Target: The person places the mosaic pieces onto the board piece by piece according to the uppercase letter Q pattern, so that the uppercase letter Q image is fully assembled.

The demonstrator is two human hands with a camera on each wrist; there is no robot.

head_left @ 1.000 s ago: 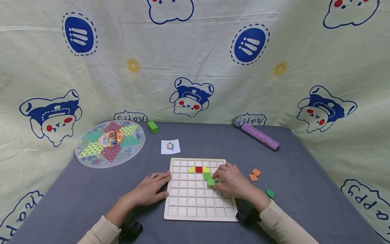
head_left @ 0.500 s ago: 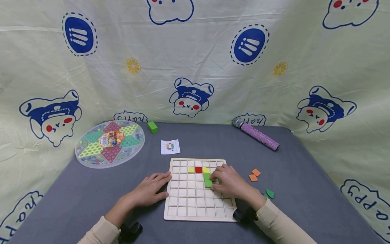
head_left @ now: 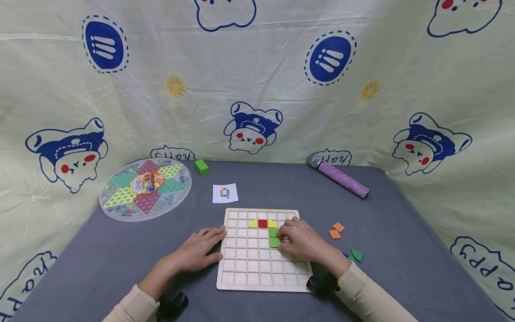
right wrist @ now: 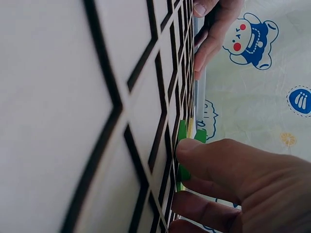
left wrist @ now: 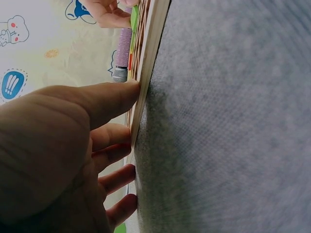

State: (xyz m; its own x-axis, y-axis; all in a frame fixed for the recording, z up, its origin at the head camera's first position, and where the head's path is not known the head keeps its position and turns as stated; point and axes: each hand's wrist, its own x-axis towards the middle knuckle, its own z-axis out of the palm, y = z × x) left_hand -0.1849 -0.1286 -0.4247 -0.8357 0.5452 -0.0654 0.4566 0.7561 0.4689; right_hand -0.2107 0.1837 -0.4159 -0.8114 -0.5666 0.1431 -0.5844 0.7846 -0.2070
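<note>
A pale wooden grid board (head_left: 241, 268) lies in front of me. My left hand (head_left: 199, 248) rests against its left edge, fingers extended; in the left wrist view the thumb and fingertips touch the board's side. Over the right part of the board, my right hand (head_left: 303, 241) pinches a green square tile (head_left: 274, 242) between thumb and fingers. Another green square tile (head_left: 272, 232) sits directly above that one. Along the row beyond are a red square tile (head_left: 262, 223) and, on either side of it, a yellow piece (head_left: 252, 223) and a second yellow piece (head_left: 272, 224).
Right of the board lie two orange tiles (head_left: 334, 234), a green rounded piece (head_left: 356, 255) and a bit of blue by the wrist. Farther back are a printed card (head_left: 225, 198), a green block (head_left: 202, 168), a round star-patterned game board (head_left: 120, 197) and a glittery purple microphone (head_left: 342, 179).
The right hand has shifted slightly left with the green square tile, which now lines up below the other green tile. The left hand has stayed at the board's edge.
</note>
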